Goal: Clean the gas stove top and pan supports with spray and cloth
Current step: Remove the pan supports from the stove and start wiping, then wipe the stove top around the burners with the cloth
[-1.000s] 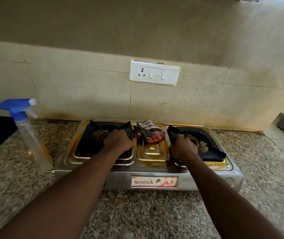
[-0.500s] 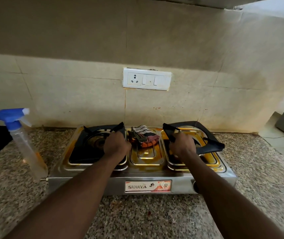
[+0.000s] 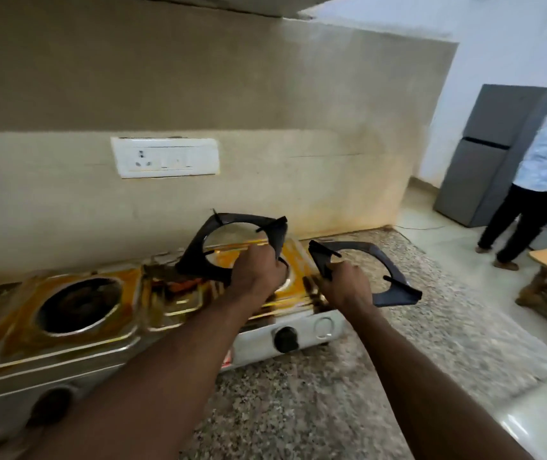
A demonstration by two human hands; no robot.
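Left hand point(image 3: 258, 273): fingers clenched on a corner of one black pan support point(image 3: 192, 257), held tilted above the gas stove point(image 3: 33, 355). Right hand point(image 3: 345, 287): grasping the second pan support point(image 3: 398, 297), nearly level, just past the stove's right end. Both are square frames with thin prongs. Stove top steel, stained orange-brown. Cloth point(image 3: 179, 285) on the centre tray is blurred; the right burner is hidden behind the left hand.

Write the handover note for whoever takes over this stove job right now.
Hands: left hand grips the left pan support; right hand grips the right pan support.
Both supports are lifted off the stove top; the cloth, blurred, lies on its middle tray. Spray bottle not in view.
Done: supports off. Left: set them down, spray, wipe stove and supports.
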